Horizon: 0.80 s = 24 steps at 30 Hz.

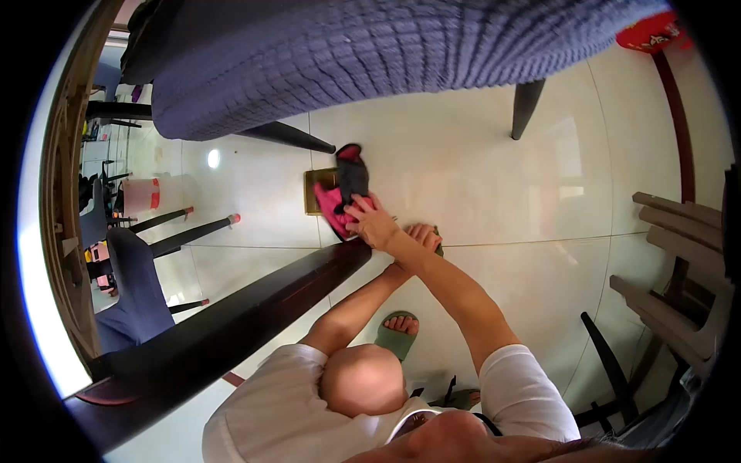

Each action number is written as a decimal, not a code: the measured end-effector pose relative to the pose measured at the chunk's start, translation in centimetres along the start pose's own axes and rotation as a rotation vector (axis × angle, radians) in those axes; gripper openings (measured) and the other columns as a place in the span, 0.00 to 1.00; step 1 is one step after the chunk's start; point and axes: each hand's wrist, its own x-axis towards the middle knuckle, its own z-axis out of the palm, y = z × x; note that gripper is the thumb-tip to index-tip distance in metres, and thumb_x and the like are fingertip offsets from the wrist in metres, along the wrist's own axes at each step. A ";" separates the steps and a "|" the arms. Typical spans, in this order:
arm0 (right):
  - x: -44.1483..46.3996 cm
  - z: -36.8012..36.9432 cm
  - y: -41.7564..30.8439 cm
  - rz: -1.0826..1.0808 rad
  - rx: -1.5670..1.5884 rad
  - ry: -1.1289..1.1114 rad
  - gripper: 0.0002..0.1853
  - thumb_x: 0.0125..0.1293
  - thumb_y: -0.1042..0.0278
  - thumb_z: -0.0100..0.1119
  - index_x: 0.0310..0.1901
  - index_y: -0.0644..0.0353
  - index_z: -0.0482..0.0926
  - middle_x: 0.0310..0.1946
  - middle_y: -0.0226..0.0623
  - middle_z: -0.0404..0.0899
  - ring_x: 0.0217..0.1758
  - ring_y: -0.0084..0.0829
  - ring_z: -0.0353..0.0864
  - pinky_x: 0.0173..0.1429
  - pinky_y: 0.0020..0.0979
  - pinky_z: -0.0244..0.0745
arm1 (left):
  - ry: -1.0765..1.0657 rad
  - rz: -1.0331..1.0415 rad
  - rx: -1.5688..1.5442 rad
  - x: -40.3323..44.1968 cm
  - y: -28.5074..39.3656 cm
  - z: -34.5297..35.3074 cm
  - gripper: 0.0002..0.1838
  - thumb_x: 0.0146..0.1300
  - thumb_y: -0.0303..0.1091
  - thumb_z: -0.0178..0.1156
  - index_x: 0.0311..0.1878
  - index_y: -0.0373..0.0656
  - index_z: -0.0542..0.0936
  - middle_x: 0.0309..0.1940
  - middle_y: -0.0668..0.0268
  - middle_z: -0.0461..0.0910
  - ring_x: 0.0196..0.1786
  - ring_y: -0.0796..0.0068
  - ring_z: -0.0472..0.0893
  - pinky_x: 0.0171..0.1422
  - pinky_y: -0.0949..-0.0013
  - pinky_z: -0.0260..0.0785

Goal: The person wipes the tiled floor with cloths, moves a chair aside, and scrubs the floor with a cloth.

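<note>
My forearms cross at the wrists above the tiled floor. My right hand (373, 224) reaches to the left, its fingers bent over a pink-and-black thing (353, 176) that looks like a soft shoe or a pair of them. Part of it is blurred, and its near end lies under my fingers. Right of that, my left hand (422, 234) is closed, with its fingers curled; a dark green edge shows beside it, but what it holds is mostly hidden. Behind the pink-and-black thing is a gold-coloured floor plate (311, 194).
A dark wooden beam (247, 309) runs from lower left almost to my hands. Blue ribbed fabric on a chair (370, 54) fills the top, with dark legs below. Wooden slats (679, 231) stand at right. My foot in a green slipper (392, 349) is below.
</note>
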 end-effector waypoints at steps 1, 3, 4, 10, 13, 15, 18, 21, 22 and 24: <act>-0.3 -0.4 0.3 -0.064 0.009 -0.024 0.09 0.59 0.59 0.56 0.40 0.40 0.81 0.60 0.30 0.70 0.72 0.43 0.59 0.73 0.55 0.50 | -0.009 0.028 -0.037 -0.1 0.3 0.2 0.06 0.58 0.33 0.58 0.34 0.43 0.72 0.39 0.60 0.74 0.46 0.59 0.73 0.49 0.56 0.65; -0.7 -1.3 1.5 -0.188 0.031 -0.073 0.09 0.60 0.59 0.54 0.40 0.40 0.81 0.60 0.28 0.70 0.71 0.41 0.59 0.74 0.52 0.50 | -0.121 0.049 -0.064 0.2 1.8 -0.5 0.06 0.56 0.30 0.58 0.33 0.43 0.72 0.38 0.59 0.73 0.45 0.58 0.72 0.48 0.57 0.65; -0.8 -1.1 2.3 -0.213 -0.026 -0.046 0.09 0.59 0.61 0.55 0.40 0.40 0.81 0.59 0.27 0.71 0.70 0.40 0.61 0.74 0.49 0.52 | -0.225 0.039 -0.053 0.0 2.6 -0.7 0.06 0.56 0.29 0.59 0.33 0.42 0.72 0.38 0.59 0.73 0.45 0.58 0.72 0.48 0.57 0.65; -7.2 -7.2 11.8 0.263 -0.201 0.235 0.11 0.60 0.60 0.55 0.44 0.46 0.80 0.62 0.34 0.71 0.71 0.46 0.59 0.73 0.55 0.50 | -0.209 -0.254 -0.488 -1.2 4.9 -3.7 0.07 0.61 0.27 0.60 0.34 0.37 0.70 0.36 0.57 0.72 0.42 0.53 0.73 0.45 0.56 0.66; -9.6 -8.9 12.4 0.439 -0.213 0.334 0.11 0.57 0.60 0.60 0.42 0.47 0.80 0.64 0.34 0.69 0.73 0.49 0.56 0.74 0.57 0.47 | -0.367 -0.406 -0.777 -3.8 6.2 -7.7 0.06 0.63 0.24 0.60 0.37 0.36 0.72 0.35 0.58 0.71 0.37 0.55 0.74 0.40 0.62 0.67; -9.6 -7.5 10.0 0.426 -0.124 0.328 0.12 0.53 0.60 0.63 0.40 0.47 0.79 0.67 0.34 0.66 0.74 0.50 0.53 0.73 0.58 0.49 | -0.402 -0.410 -0.816 -6.1 7.1 -11.5 0.07 0.63 0.25 0.61 0.35 0.36 0.72 0.33 0.58 0.71 0.35 0.55 0.73 0.39 0.62 0.67; -8.6 -3.6 5.0 0.222 -0.055 0.237 0.17 0.46 0.57 0.69 0.39 0.50 0.80 0.68 0.33 0.65 0.75 0.49 0.52 0.72 0.60 0.51 | -0.381 -0.497 -0.797 -10.5 6.6 -15.6 0.05 0.61 0.23 0.62 0.34 0.37 0.74 0.32 0.59 0.71 0.33 0.60 0.73 0.38 0.65 0.68; -8.8 -0.8 -1.4 0.104 -0.084 0.106 0.12 0.54 0.53 0.62 0.39 0.46 0.81 0.64 0.28 0.69 0.71 0.43 0.58 0.67 0.54 0.57 | -0.258 -0.593 -0.672 -15.0 4.2 -18.5 0.05 0.62 0.21 0.60 0.34 0.37 0.74 0.30 0.60 0.71 0.32 0.67 0.73 0.37 0.69 0.67; -9.4 0.2 -2.9 0.102 -0.155 0.148 0.10 0.57 0.52 0.59 0.36 0.43 0.82 0.62 0.26 0.71 0.69 0.41 0.60 0.65 0.51 0.59 | -0.214 -0.611 -0.614 -16.0 3.4 -19.7 0.04 0.63 0.21 0.59 0.35 0.37 0.74 0.29 0.62 0.71 0.31 0.71 0.73 0.37 0.70 0.66; -12.0 0.1 -4.1 0.076 -0.074 0.080 0.08 0.57 0.53 0.59 0.34 0.43 0.82 0.59 0.26 0.72 0.65 0.40 0.63 0.61 0.52 0.62 | -0.118 -0.853 -0.564 -19.6 1.2 -20.8 0.04 0.66 0.25 0.58 0.35 0.38 0.74 0.28 0.66 0.71 0.32 0.78 0.71 0.36 0.72 0.65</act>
